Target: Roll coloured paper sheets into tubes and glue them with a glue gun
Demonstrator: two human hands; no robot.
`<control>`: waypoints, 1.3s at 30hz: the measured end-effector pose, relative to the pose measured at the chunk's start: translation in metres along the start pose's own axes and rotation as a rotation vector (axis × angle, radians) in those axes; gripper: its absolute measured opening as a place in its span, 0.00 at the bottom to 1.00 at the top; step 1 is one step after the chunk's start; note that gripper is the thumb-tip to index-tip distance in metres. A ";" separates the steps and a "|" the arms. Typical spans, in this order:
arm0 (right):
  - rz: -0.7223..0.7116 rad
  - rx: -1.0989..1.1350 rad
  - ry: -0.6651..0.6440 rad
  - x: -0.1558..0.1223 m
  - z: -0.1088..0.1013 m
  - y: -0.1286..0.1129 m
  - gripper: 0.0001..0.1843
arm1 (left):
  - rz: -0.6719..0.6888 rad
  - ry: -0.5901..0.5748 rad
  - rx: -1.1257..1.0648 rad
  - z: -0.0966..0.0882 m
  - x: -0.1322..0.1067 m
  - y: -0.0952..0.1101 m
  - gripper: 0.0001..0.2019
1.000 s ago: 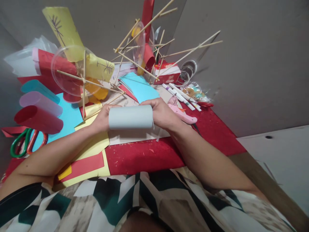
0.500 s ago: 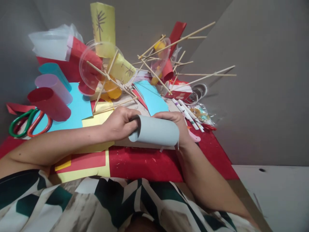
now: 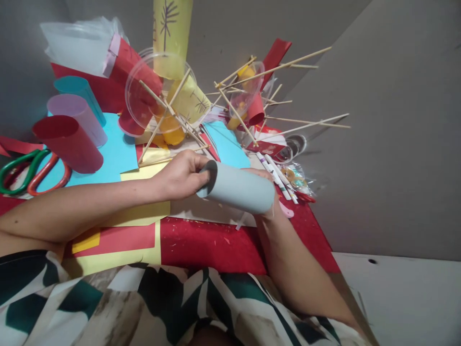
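Note:
A pale grey-blue paper tube (image 3: 239, 187) lies sideways between my hands above the table's front half. My left hand (image 3: 185, 175) pinches the rim at its open left end, the fingertips partly inside. Behind the right end, my right hand (image 3: 264, 180) grips the tube, its fingers mostly hidden by the paper. Beneath are a whitish board (image 3: 194, 210) and yellow paper sheets (image 3: 144, 214). A strip of clear tape seems to hang below the tube; its attachment is unclear.
Red (image 3: 68, 144), lilac (image 3: 77, 117) and blue (image 3: 81, 96) paper tubes stand at left by green- and orange-handled scissors (image 3: 50, 175). Stick frames (image 3: 167, 108) with plastic cups rise behind. White markers (image 3: 277, 175) and a small clear bag (image 3: 297, 175) lie at right.
The grey-blue tube has tilted, its right end now lower and nearer me. Both hands keep hold of it. The whole view has shifted slightly.

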State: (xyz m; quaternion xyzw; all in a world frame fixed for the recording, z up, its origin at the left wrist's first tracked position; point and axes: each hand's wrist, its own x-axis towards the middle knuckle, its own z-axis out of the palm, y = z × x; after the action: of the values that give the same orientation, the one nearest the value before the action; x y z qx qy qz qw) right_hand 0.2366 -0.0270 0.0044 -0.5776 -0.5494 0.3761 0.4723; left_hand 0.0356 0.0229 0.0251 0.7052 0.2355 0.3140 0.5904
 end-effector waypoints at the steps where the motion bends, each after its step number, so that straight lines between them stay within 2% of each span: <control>1: 0.001 0.018 0.009 -0.001 0.000 -0.001 0.11 | -0.004 0.006 -0.016 0.000 0.000 -0.001 0.08; 6: -0.031 0.080 0.054 -0.008 0.000 -0.012 0.17 | -0.087 -0.002 -0.113 0.000 0.006 -0.002 0.08; 8: -0.038 0.096 0.061 -0.009 0.001 -0.014 0.16 | -0.138 -0.017 -0.139 -0.001 0.009 -0.003 0.09; 10: -0.032 0.117 0.054 -0.009 0.002 -0.013 0.15 | -0.193 -0.016 -0.162 -0.002 0.011 -0.003 0.10; 13: -0.012 0.146 0.040 -0.007 0.005 -0.007 0.18 | -0.250 -0.021 -0.211 -0.001 0.014 -0.002 0.10; 18: -0.015 0.169 0.010 0.000 0.005 -0.005 0.21 | -0.175 -0.011 -0.194 -0.003 0.014 -0.007 0.09; 21: -0.106 0.151 0.053 0.003 -0.002 -0.008 0.14 | -0.115 0.055 -0.181 -0.009 0.015 -0.018 0.06; 25: -0.255 0.141 0.350 -0.002 -0.008 -0.008 0.14 | -0.074 0.135 -0.148 -0.014 0.018 -0.031 0.05; 27: -0.342 0.097 0.429 -0.008 -0.008 -0.009 0.18 | -0.072 0.152 -0.137 -0.015 0.019 -0.033 0.04; 31: -0.547 -0.069 0.366 -0.017 -0.004 -0.010 0.23 | -0.072 0.156 -0.124 -0.014 0.019 -0.032 0.04; 34: -0.654 -0.165 0.312 -0.020 0.000 -0.012 0.17 | -0.099 0.162 -0.118 -0.013 0.017 -0.032 0.11; 36: -0.695 -0.209 0.320 -0.019 0.002 -0.012 0.12 | -0.104 0.160 -0.124 -0.013 0.017 -0.032 0.16; 39: -0.770 -0.235 0.337 -0.019 0.003 -0.012 0.09 | -0.103 0.144 -0.144 -0.012 0.017 -0.034 0.19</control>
State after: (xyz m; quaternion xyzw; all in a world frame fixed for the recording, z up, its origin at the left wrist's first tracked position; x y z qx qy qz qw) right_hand 0.2282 -0.0456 0.0137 -0.4337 -0.6791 0.0079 0.5922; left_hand 0.0398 0.0500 -0.0044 0.6238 0.2899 0.3491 0.6364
